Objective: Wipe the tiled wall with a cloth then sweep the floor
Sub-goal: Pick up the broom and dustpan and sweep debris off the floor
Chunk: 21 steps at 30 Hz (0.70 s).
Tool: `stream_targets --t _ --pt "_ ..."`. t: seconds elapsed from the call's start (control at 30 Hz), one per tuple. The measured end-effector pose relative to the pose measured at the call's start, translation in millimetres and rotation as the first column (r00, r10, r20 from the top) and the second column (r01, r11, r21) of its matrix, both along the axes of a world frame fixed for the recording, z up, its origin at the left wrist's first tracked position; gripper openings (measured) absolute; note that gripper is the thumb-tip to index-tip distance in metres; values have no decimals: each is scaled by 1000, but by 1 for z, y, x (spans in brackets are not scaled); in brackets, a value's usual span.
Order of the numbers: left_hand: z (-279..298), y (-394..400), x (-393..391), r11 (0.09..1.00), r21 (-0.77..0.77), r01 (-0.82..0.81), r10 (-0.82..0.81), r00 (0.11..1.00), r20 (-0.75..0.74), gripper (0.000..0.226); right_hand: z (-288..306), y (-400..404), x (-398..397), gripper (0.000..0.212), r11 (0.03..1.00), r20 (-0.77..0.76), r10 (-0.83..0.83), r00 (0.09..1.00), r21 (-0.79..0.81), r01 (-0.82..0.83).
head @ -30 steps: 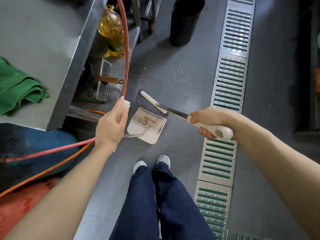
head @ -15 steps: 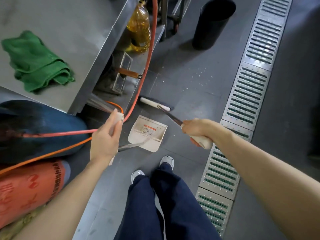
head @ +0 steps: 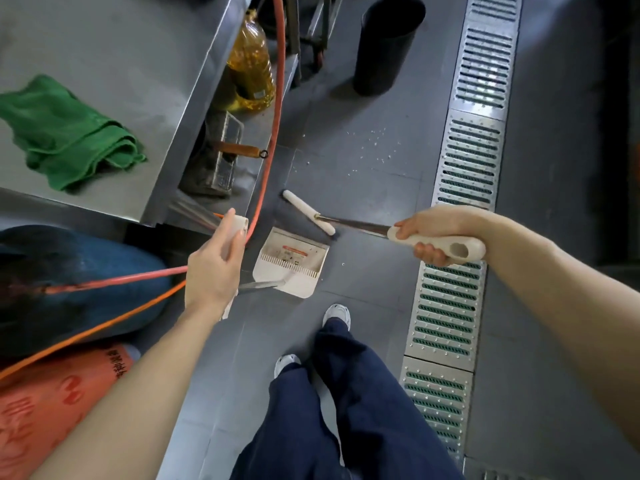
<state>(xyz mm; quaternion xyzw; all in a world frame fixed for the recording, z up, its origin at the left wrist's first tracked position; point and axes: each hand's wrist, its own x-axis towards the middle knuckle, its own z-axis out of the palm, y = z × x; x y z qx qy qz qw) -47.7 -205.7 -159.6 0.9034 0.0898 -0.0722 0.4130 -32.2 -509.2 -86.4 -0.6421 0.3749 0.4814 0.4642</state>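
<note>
My left hand (head: 213, 268) grips the white handle of a long-handled dustpan (head: 291, 263), whose white pan rests flat on the grey floor in front of my feet. My right hand (head: 429, 233) grips the white handle of a broom (head: 308, 211); its white head lies on the floor just behind the pan's far edge. Small white crumbs (head: 375, 147) are scattered on the floor tiles beyond the broom. A green cloth (head: 69, 133) lies crumpled on the steel counter (head: 145, 64) at the left.
A metal floor drain grate (head: 460, 202) runs along the right. A black bin (head: 386, 46) stands at the far end. An oil bottle (head: 251, 64) and wire basket (head: 221, 154) sit under the counter. A red hose (head: 273, 133) and an orange hose cross near my left hand. Sacks (head: 52, 403) lie lower left.
The broom head has stayed just behind the pan while my right hand shifted a little on the handle. The view swung left then back; the dustpan stays where it was.
</note>
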Motion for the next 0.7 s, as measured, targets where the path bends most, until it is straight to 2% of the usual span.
stream_targets --t 0.1,0.17,0.23,0.3,0.5,0.7 --pt "5 15 -13 998 9 68 -68 998 3 40 -5 0 -26 40 995 63 -56 996 -83 61" --pt "7 27 -21 996 -14 89 -89 996 -6 39 -10 -4 -42 29 989 76 -68 995 -130 77" --pt "10 40 -30 993 -11 117 -118 993 -18 39 -21 -7 -58 17 981 59 -39 998 -188 49" --pt "13 51 -42 991 -9 136 -136 990 -30 38 -36 -7 -76 18 976 43 -4 999 -216 13" --pt "16 95 -76 982 17 189 -187 979 -83 36 -68 41 -144 17 984 -9 -85 996 -155 82" --pt "18 115 -105 961 39 272 -271 962 -43 36 -39 76 -177 16 979 -9 -182 983 -92 180"
